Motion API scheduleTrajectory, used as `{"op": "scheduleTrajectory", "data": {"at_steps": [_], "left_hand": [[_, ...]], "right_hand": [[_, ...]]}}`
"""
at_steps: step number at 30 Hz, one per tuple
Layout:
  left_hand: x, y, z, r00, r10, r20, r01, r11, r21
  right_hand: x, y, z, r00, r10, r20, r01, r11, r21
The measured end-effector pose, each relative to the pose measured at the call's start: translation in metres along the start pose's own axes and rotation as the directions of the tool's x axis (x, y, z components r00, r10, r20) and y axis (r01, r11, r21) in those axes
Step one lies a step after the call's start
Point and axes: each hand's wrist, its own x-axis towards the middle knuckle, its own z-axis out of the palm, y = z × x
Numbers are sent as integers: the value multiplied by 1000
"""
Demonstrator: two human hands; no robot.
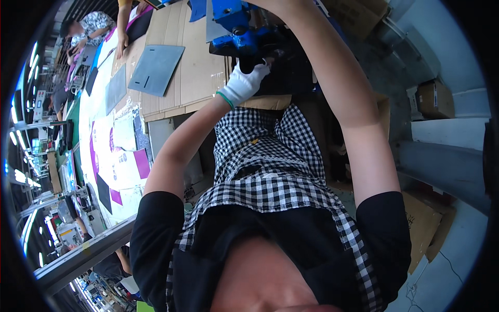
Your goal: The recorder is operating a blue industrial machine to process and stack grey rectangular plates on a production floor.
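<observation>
A blue machine (232, 23) with a bolt on its front stands at the top middle. Just below its blue base, my left hand (246, 83) wears a white glove with a green cuff. Its thumb and fingers curl around something dark that blends into the black area (291, 73) beneath the machine; I cannot make out what it is. My bare right arm reaches up past the machine's right side. Only the edge of my right hand (267, 3) shows at the top border, over the machine, with its fingers out of sight.
Cardboard (182, 67) covers the table left of the machine, with a grey slotted sheet (156, 70) on it. Further left lie white, purple and black pieces (122, 156). Another person's hand (121, 46) rests at the far side. Boxes (435, 99) stand at right.
</observation>
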Motion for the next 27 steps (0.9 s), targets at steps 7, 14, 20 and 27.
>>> {"op": "scheduleTrajectory", "data": {"at_steps": [7,14,20,27], "left_hand": [[-14,19,-57,954,-294,-62,301,937,180],[-6,30,-63,962,-236,-141,270,902,337],[14,33,-44,939,-299,-172,328,928,175],[18,-2,-66,954,-288,-87,301,907,295]], "right_hand": [[3,10,0,999,-53,12,53,998,-34],[0,13,0,998,-49,28,49,999,6],[0,10,2,998,-59,11,59,998,30],[2,14,3,999,-47,7,47,999,-22]]}}
